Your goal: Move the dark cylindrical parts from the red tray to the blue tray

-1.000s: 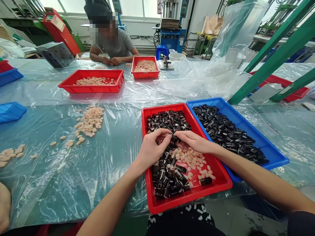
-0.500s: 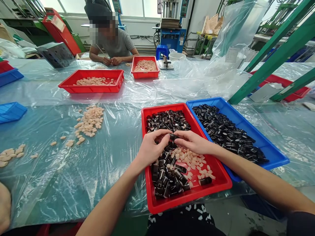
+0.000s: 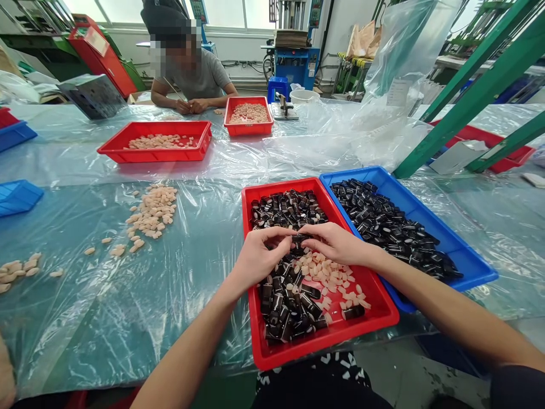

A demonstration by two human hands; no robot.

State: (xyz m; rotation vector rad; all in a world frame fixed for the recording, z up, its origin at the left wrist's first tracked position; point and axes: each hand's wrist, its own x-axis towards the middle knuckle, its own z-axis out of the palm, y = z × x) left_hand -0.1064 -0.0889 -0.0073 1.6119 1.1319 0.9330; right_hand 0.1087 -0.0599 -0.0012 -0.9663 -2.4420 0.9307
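Over the red tray (image 3: 327, 341) in front of me, my left hand (image 3: 261, 253) and my right hand (image 3: 334, 243) meet at the fingertips. Between them they pinch a small black piece (image 3: 300, 241), partly hidden by my fingers. Both hands are closed on it. Below lie black pieces (image 3: 293, 309) of the same look, heaped at the far end and near left of the tray. Small flat beige pieces (image 3: 327, 271) are spread beside them, under my right hand. A blue tray (image 3: 477, 275) full of black pieces (image 3: 392, 227) touches the red tray on the right.
Loose beige pieces (image 3: 153, 210) lie on the plastic-covered table (image 3: 204, 199) to the left. Further back stand a red tray (image 3: 157, 154) and a smaller red tray (image 3: 249, 129), both holding beige pieces. A person (image 3: 191, 79) sits opposite. Green metal bars (image 3: 460, 108) slant down at the right.
The view has shifted slightly, so everything sits a little further left. Both hands keep hold of the black piece, with only slight finger movement.
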